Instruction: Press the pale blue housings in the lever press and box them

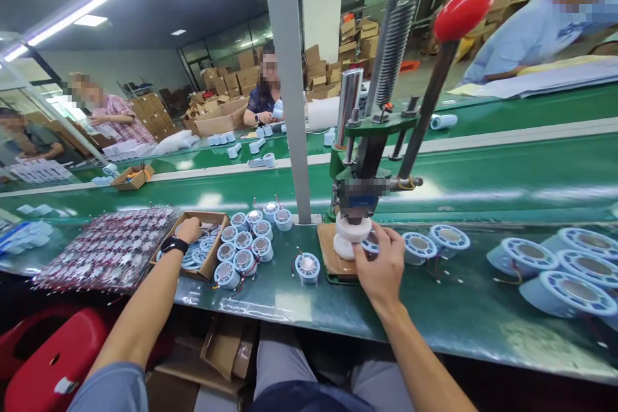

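Note:
My left hand (188, 230) reaches into a cardboard box (223, 232) of light-blue plastic rings (200, 251). Its fingers are curled down and what they pinch is hidden. With thumb and fingers, my right hand (383, 264) grips a round light-blue motor housing (371, 244), mostly covered by the hand, just right of the press head. The hand press (360, 190) has a white upper die (354, 228) above a white lower die (343, 246) on a wooden board (328, 248). One single housing (307, 267) with a metal centre stands left of the board.
Several finished-looking housings (244, 240) cluster right of the box; more housings (562, 290) stand at far right. A tray of wired parts (106, 248) lies left. The press lever (429, 103) rises high. A grey post (290, 90) and a green conveyor (483, 161) lie beyond; co-workers sit across.

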The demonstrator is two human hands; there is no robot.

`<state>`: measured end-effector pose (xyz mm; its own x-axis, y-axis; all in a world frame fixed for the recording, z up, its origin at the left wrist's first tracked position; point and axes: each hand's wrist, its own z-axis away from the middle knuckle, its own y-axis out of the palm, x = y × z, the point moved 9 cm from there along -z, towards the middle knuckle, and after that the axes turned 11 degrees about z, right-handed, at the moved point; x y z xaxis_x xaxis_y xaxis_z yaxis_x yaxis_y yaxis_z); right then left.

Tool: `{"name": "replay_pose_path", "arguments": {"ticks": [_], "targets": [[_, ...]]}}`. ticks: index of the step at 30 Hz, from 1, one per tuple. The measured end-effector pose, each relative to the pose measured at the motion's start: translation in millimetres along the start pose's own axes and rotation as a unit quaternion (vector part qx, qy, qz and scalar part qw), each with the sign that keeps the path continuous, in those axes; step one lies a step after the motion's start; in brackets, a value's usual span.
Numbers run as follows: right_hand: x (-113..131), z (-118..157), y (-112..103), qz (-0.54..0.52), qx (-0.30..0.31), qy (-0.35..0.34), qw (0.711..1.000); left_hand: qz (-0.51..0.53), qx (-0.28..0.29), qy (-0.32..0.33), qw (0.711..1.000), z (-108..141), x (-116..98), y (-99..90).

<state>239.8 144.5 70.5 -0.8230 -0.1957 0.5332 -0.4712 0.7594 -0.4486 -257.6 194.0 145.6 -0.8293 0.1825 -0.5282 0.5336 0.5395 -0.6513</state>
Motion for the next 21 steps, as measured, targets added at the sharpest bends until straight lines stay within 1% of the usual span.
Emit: {"name": "replay_pose_path", "arguments": {"ticks": [1,3,5,6,7,8,9,10,11,12,13,14,15,16,17,19,21], "targets": [[-5.5,-0.2,-4.5,0.046,0.018,-0.031,0.998,-0.017,0.009,-0.019,1.0,-1.2,5.8,-3.2],[-21.7,1.0,-11.5,0.139,0.054,-0.091,0.985,-0.05,0.016,-0.054,0.997,-3.7,14.2,-13.3],[-38.2,2.9,-16.3,0.203,0.084,-0.144,0.965,-0.077,0.006,-0.072,0.994,-2.4,11.5,-24.1],[-44.4,3.6,-18.5,0.221,0.094,-0.164,0.957,-0.085,0.0,-0.073,0.994,2.1,4.9,-26.6],[-48.3,4.1,-20.9,0.231,0.101,-0.178,0.951,-0.087,0.002,-0.069,0.994,10.1,-5.6,-25.0],[-49.4,4.2,-23.7,0.236,0.104,-0.184,0.948,-0.08,0.017,-0.058,0.995,22.1,-19.7,-17.9],[-47.2,4.3,-27.5,0.237,0.1,-0.182,0.949,-0.065,0.044,-0.044,0.996,38.3,-36.7,-5.4],[-40.9,4.9,-32.2,0.228,0.088,-0.175,0.954,-0.044,0.085,-0.026,0.995,58.4,-56.0,12.7],[-30.0,7.0,-36.8,0.204,0.072,-0.169,0.962,-0.019,0.139,-0.007,0.99,81.8,-76.2,35.5],[-14.9,11.4,-39.4,0.165,0.06,-0.168,0.97,0.003,0.189,0.007,0.982,106.5,-95.4,58.8],[3.9,18.5,-38.1,0.113,0.062,-0.176,0.976,0.028,0.251,0.022,0.967,132.4,-113.3,84.7],[25.4,28.1,-32.3,0.06,0.079,-0.192,0.976,0.036,0.279,0.025,0.959,153.6,-125.8,104.3],[47.3,39.9,-22.0,0.017,0.11,-0.211,0.971,0.039,0.282,0.021,0.958,169.5,-133.3,118.7],[67.5,52.8,-8.8,-0.008,0.148,-0.227,0.963,0.042,0.274,0.014,0.961,181.0,-136.9,128.9],[84.0,65.5,5.7,-0.013,0.185,-0.236,0.954,0.047,0.251,0.005,0.967,188.0,-136.7,133.9],[103.4,85.9,30.6,0.012,0.231,-0.237,0.944,0.072,0.209,-0.006,0.975,195.4,-131.1,134.8],[108.5,97.7,43.7,0.025,0.246,-0.229,0.942,0.101,0.196,-0.007,0.975,199.9,-125.2,130.9]]}}
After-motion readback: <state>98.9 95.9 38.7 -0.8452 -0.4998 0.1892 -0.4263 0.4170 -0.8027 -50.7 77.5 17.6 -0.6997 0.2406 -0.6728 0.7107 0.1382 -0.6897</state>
